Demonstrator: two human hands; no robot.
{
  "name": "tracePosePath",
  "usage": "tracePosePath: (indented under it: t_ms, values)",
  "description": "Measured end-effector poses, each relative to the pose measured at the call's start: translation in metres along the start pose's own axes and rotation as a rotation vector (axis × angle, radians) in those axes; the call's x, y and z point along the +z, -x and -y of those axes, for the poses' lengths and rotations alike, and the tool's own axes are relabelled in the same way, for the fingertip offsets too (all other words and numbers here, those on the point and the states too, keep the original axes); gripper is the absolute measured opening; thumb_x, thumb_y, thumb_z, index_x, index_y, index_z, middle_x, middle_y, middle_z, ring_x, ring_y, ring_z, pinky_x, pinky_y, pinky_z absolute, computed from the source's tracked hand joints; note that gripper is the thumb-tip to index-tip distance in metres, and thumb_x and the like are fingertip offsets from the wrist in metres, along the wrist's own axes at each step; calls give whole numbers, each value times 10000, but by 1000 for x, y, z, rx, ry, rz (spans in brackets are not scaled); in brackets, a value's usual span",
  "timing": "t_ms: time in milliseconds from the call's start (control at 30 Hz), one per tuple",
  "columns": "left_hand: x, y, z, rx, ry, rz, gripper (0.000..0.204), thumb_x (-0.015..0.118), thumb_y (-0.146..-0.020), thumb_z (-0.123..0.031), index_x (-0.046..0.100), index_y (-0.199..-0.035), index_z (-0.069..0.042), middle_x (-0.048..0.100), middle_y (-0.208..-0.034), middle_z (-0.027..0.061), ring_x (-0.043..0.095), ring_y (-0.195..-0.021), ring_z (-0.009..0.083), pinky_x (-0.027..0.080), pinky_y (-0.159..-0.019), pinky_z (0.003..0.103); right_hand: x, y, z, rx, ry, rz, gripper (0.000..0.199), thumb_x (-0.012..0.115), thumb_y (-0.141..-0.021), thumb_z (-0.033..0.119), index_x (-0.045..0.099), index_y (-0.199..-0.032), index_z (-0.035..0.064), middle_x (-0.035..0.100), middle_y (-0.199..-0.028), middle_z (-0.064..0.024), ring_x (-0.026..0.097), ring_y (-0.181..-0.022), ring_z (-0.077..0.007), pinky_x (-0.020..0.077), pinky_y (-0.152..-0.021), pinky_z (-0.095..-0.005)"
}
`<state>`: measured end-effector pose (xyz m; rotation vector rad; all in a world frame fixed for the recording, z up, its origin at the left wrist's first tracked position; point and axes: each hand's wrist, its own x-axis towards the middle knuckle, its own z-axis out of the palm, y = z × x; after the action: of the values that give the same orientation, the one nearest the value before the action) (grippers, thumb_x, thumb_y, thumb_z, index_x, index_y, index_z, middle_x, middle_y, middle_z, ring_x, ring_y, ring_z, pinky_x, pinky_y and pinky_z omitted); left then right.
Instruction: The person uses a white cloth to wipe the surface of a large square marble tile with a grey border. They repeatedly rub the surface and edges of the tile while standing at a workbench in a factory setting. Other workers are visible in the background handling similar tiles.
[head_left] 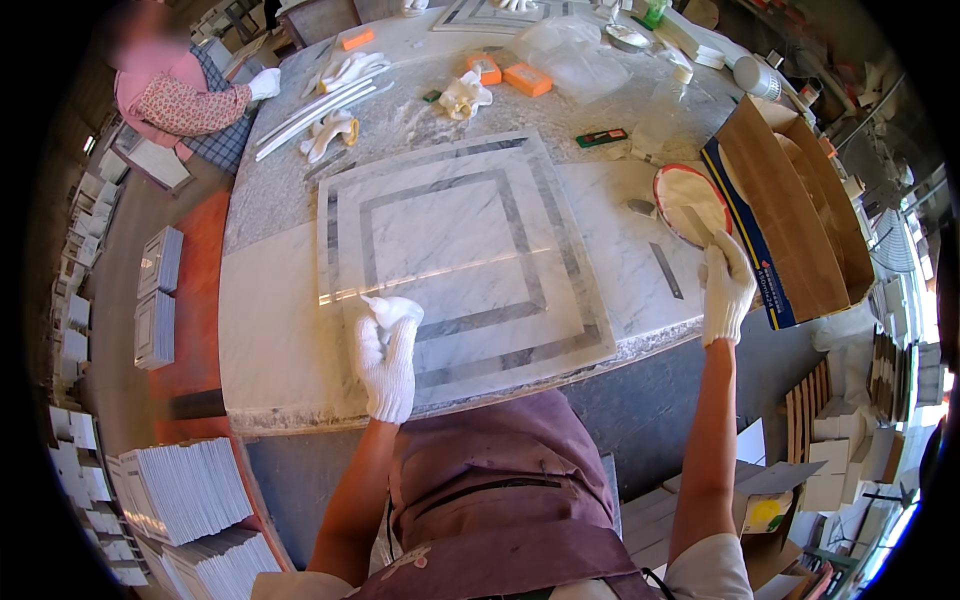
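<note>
A square white marble panel (445, 240) with grey inlaid bands lies flat before me. Both my hands wear white knitted gloves. My left hand (385, 365) is closed over the panel's near left corner, around what looks like a small white squeeze bottle (385, 308) with a pointed tip; the glove hides most of it. At the right, my right hand (728, 285) grips a thin flat spatula (694, 219), its blade over a red-rimmed dish (658, 190) of cream-coloured paste. A dark narrow strip (666, 271) rests on the table left of that hand.
An open cardboard box (790, 210) stands at the table's right edge. Farther back lie loose gloves (465, 95), orange blocks (528, 79), white strips (318, 118), a green-and-black tool (602, 138) and clear plastic (575, 55). Another person (190, 95) stands at the far left.
</note>
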<state>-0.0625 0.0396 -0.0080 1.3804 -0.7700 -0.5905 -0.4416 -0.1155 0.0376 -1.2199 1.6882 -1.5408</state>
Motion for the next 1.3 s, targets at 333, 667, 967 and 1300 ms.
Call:
tracePosePath:
  t_ms: [333,667,967,1300]
  values:
    - [3,-2,-4,54,-67,86,145,681,-953,-78,604,-1074,-52,642,-1026,4,573,-958,73,476,-872,260,16,-66,-31,-224,628,94,333,558,-874,206,744,-1116,75,703,-1126,-186,680,-1047,-350,529,-898,-390]
    - [2,-2,6,25,-45,63,224,679,-956,-58,601,-1164,-28,665,-1066,28,604,-998,96,495,-909,273,12,-60,-33,106,121,139,282,601,-887,117,756,-1108,34,709,-939,-13,559,-663,-72,468,-588,-232]
    - [6,-2,1,24,10,93,185,672,-959,-49,610,-1132,-29,666,-1062,31,601,-989,100,493,-909,275,-1,-31,-13,171,-44,127,282,625,-913,131,744,-1146,25,626,-801,30,457,-587,-32,358,-517,-208]
    - [0,0,6,8,-80,73,231,686,-953,-52,615,-1172,-37,658,-1091,28,601,-992,96,500,-888,270,12,98,13,412,-100,441,312,667,-912,110,697,-1181,-43,645,-814,-26,479,-547,-43,375,-485,-203]
